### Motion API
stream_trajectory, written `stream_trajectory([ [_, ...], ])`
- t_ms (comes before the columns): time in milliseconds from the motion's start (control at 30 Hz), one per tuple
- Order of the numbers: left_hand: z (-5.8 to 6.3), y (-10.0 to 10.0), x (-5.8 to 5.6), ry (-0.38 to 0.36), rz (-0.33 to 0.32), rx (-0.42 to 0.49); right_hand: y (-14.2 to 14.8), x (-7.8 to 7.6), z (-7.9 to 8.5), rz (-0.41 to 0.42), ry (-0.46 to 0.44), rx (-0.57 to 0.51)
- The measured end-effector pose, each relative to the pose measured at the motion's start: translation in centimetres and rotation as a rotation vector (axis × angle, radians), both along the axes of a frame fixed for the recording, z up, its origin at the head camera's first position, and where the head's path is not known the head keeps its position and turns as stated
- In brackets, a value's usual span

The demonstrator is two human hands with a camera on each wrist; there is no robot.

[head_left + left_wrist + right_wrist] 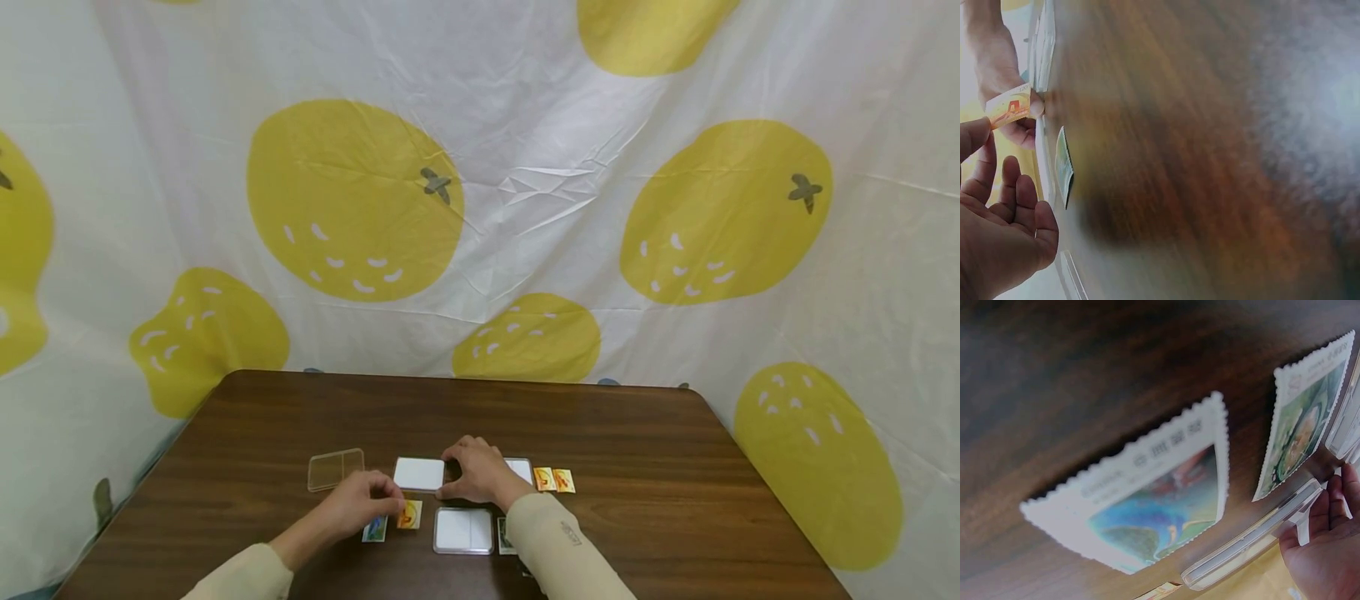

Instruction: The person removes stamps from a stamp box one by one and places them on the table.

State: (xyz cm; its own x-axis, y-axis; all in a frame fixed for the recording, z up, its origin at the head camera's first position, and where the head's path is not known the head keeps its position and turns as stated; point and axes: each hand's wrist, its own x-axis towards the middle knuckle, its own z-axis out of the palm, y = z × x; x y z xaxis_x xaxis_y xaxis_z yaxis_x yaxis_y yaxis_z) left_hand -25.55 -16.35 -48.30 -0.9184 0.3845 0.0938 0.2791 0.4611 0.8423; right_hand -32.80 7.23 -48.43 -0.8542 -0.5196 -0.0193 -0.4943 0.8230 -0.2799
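My left hand [363,502] pinches an orange-yellow postage stamp [408,514] between thumb and index finger; the other fingers are loosely bent in the left wrist view. Just beneath that hand lies a blue-green stamp [374,529]. With thumb and fingers spread, my right hand [480,475] holds the right end of a clear case with a white insert [418,473]. In the right wrist view its fingers meet the end of a case [1254,540]. A second white-insert case [463,531] sits nearer me, and another case [519,468] is partly hidden behind the right wrist.
An empty-looking transparent lid [322,472] lies at the left. Two orange stamps [555,480] are on the right, and a dark green stamp [506,537] is partly under the right sleeve. The brown table [637,433] ends at a fruit-print curtain [540,233].
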Motion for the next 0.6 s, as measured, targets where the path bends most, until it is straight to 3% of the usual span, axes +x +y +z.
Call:
stream_trajectory([
  [600, -0.53, 0.39, 0.50, 0.069, 0.045, -0.083, 0.01, -0.15, -0.34, -0.012, -0.016, -0.008],
])
